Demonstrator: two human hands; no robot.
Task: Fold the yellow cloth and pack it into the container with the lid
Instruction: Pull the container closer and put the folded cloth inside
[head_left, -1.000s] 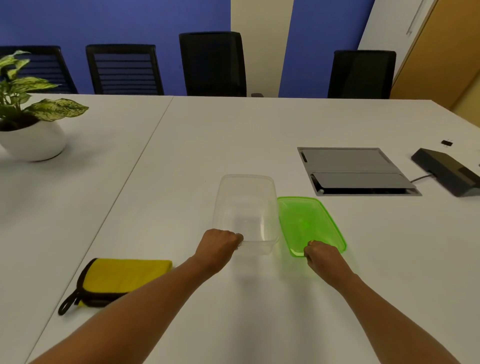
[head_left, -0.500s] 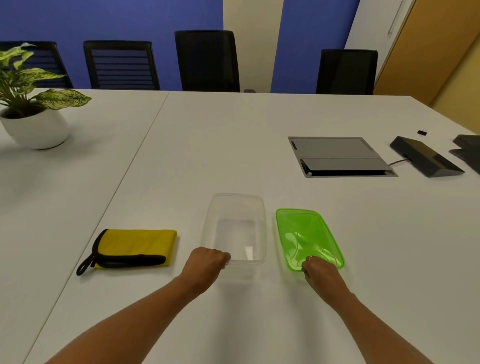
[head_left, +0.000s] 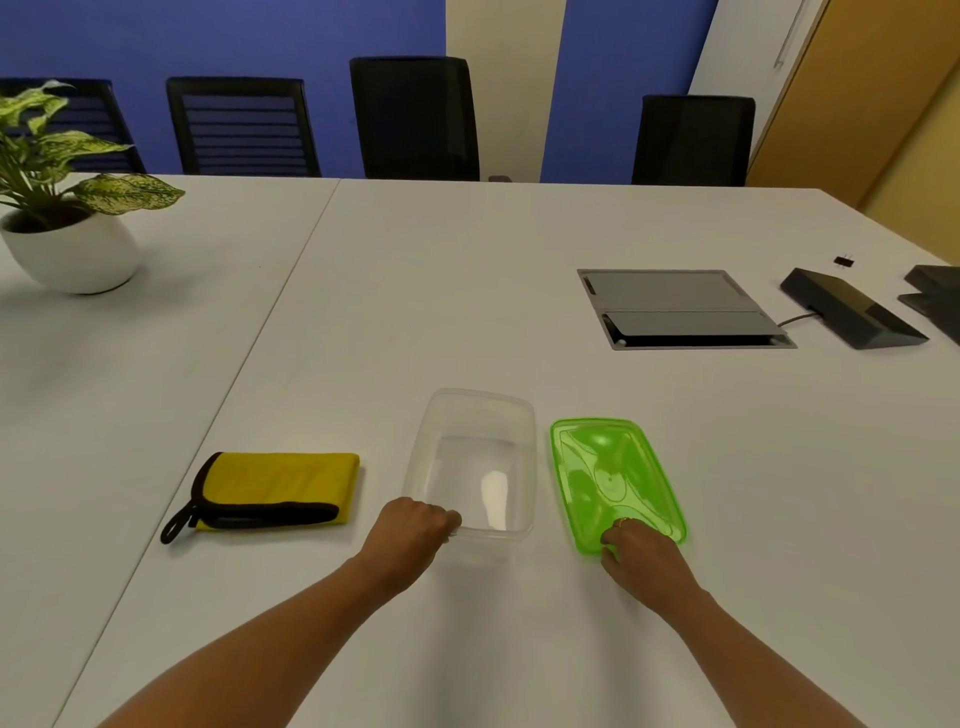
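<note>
- Left hand (head_left: 415, 530) is down at the near left corner of the clear plastic container (head_left: 480, 399), fingers curled over the rim and gripping it.
- Right hand (head_left: 641, 558) sits at the near edge of the green lid (head_left: 615, 478), fingers curled onto that edge, holding it. How far the thumb goes under, I cannot tell.
- The yellow cloth (head_left: 275, 491) lies flat on the white table (head_left: 467, 291), left of the container and apart from it. Neither hand touches it.
- It looks already doubled into a neat oblong. Whether it needs another fold to fit, I'd judge only once it is beside the box.
- Handling call: the cloth looks soft, light and limp, so it will sag and splay open if lifted by one corner.
- Best hold, in my view: pinch through all layers at both short ends, or along the plain right-hand end, which looks like the fold.
- The container looks thin-walled, light and empty, likely to skate on this smooth top, so one hand steadies it.
- The lid looks thin, bendy and slick. Take it by the edge.
- Direction now: the cloth's long axis runs left to right, black trim along the near and left sides, and the black loop (head_left: 176, 525) pokes out at the near left corner.
- Container and lid both run lengthwise away from the person, roughly crosswise to the cloth, so a quarter turn looks needed before it drops in.
</note>
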